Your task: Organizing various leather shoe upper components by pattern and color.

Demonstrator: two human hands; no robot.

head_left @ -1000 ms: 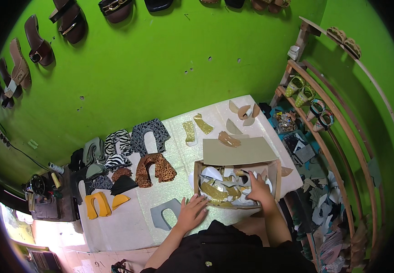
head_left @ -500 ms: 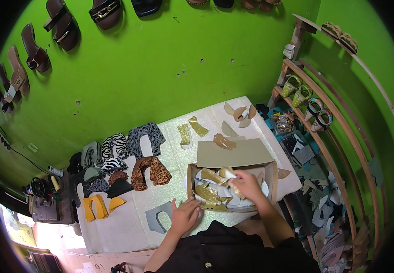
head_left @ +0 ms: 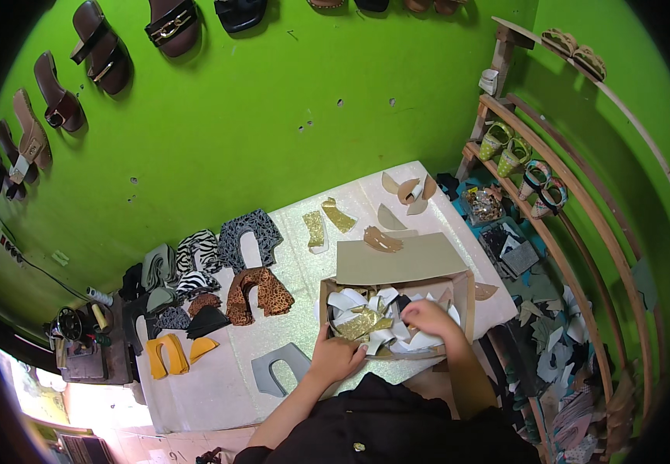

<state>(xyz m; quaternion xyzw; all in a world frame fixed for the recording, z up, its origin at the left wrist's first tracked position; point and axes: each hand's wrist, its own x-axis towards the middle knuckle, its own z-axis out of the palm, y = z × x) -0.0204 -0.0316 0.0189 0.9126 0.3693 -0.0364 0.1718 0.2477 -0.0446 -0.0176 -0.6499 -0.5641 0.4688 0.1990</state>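
Observation:
A cardboard box on the table holds loose white, gold and dark cut pieces. Inside it, a glittery gold piece lies among curled white pieces. My right hand reaches into the box's right half, fingers curled down among the pieces; whatever they pinch is hidden. At the near left corner, my left hand rests against the box, its thumb apart from the fingers. The box's tan flap lies folded back on the far side. Left of that hand lies a grey U-shaped piece.
Stacks of leopard, zebra and yellow cut pieces lie on the table's left. Gold pieces and tan pieces sit farther back. A wooden rack with shoes stands at right, above scraps.
My left hand has moved right onto the box corner. The right hand has shifted slightly right and lower. Gold pieces on top have moved, and more white ones show.

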